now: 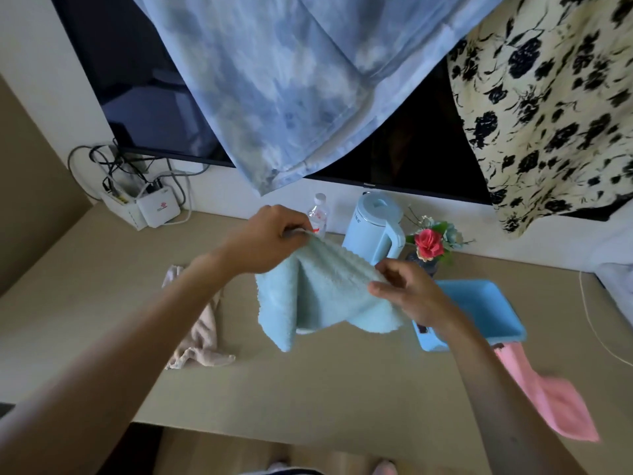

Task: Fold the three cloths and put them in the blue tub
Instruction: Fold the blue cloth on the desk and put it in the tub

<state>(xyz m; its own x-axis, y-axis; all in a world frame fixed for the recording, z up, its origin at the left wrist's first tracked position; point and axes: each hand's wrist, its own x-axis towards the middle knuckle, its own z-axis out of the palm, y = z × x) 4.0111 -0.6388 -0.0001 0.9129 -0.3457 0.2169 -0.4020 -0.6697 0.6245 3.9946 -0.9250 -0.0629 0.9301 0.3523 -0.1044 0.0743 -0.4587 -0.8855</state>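
Pale-blue cloth [318, 296] pinched aloft — left hand [270, 238], right hand [407, 289]

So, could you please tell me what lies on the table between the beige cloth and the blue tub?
In the head view, the light blue cloth hangs there from both hands, between the beige cloth and the blue tub.

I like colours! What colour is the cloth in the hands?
Light blue cloth, held by both hands, in the head view.
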